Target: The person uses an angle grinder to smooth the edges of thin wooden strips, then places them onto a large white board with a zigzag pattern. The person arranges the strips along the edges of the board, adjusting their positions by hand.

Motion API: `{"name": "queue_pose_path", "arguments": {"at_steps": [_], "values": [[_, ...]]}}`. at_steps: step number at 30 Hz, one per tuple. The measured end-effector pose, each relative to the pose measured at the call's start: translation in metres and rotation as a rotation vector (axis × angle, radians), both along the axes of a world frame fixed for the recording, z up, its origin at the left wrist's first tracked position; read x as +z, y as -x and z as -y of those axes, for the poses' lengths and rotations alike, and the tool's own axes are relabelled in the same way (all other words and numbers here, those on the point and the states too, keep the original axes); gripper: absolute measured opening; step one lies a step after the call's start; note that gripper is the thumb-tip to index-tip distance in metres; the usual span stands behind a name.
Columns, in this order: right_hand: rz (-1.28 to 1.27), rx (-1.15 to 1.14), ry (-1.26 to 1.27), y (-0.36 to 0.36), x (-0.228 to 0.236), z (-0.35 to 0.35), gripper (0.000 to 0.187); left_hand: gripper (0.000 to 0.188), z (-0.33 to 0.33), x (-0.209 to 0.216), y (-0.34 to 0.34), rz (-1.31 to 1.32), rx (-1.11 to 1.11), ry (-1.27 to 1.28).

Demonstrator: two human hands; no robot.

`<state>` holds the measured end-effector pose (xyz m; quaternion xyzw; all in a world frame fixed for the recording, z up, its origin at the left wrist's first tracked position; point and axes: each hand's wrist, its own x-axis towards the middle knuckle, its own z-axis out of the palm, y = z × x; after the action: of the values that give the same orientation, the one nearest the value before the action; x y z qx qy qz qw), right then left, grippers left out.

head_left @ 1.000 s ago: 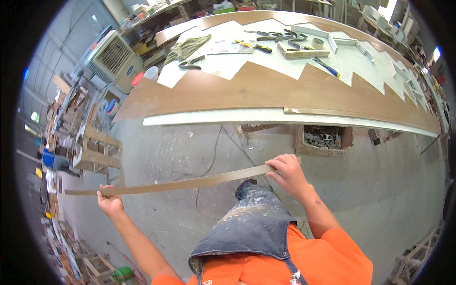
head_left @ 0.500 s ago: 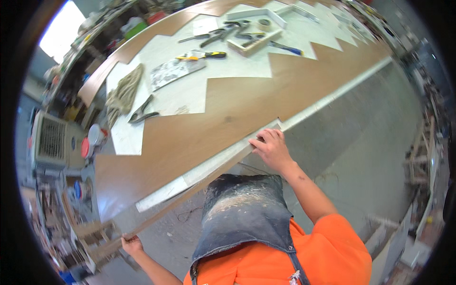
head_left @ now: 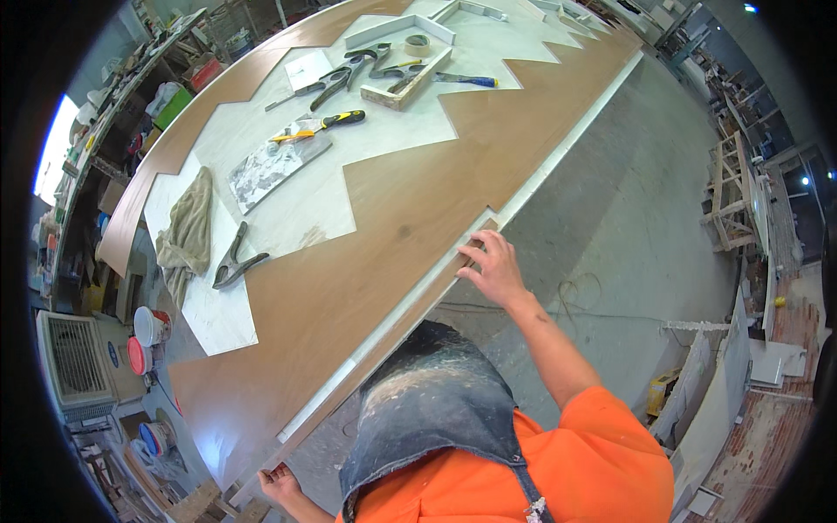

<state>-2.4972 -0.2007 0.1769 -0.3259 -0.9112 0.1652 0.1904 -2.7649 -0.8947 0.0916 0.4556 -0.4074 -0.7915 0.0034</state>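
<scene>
A long, thin brown wooden strip (head_left: 373, 355) lies along the near edge of a large wood-veneered panel (head_left: 410, 218), beside the panel's pale edge (head_left: 586, 131). My left hand (head_left: 281, 485) grips the strip's lower-left end, fingers closed on it. Towards the other end, my right hand (head_left: 495, 266) is bent round the strip, its fingers curled over the upper side. The strip sits close against the edge; whether it touches all along I cannot tell.
On the panel's white zigzag area lie a cloth (head_left: 187, 228), a spring clamp (head_left: 234, 261), a putty-smeared board (head_left: 272, 166), a scraper (head_left: 336, 120), more clamps (head_left: 336, 81) and a tape roll (head_left: 418, 45). Buckets (head_left: 152, 325) and an air cooler (head_left: 80, 357) stand left.
The strip has come up closer along the panel's edge, its left end raised towards it by my left hand. My right hand stays at the other end. The view has turned.
</scene>
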Motion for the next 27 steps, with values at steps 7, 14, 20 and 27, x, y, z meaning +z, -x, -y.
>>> {"name": "queue_pose_path", "arguments": {"at_steps": [7, 14, 20, 27], "values": [[-0.063, -0.151, 0.022, 0.007, -0.008, -0.001, 0.043, 0.027, -0.023, 0.010, 0.006, -0.019, 0.017, -0.017], [-0.064, -0.184, 0.055, 0.011, -0.017, -0.010, 0.045, 0.029, -0.013, -0.002, 0.019, -0.041, -0.058, -0.051], [-0.072, -0.177, 0.075, 0.013, -0.017, -0.012, 0.045, 0.028, -0.014, -0.005, 0.020, -0.055, -0.064, -0.060], [-0.125, -0.156, 0.058, 0.015, -0.019, -0.013, 0.046, 0.026, -0.022, 0.006, 0.011, -0.071, -0.046, -0.076]]}}
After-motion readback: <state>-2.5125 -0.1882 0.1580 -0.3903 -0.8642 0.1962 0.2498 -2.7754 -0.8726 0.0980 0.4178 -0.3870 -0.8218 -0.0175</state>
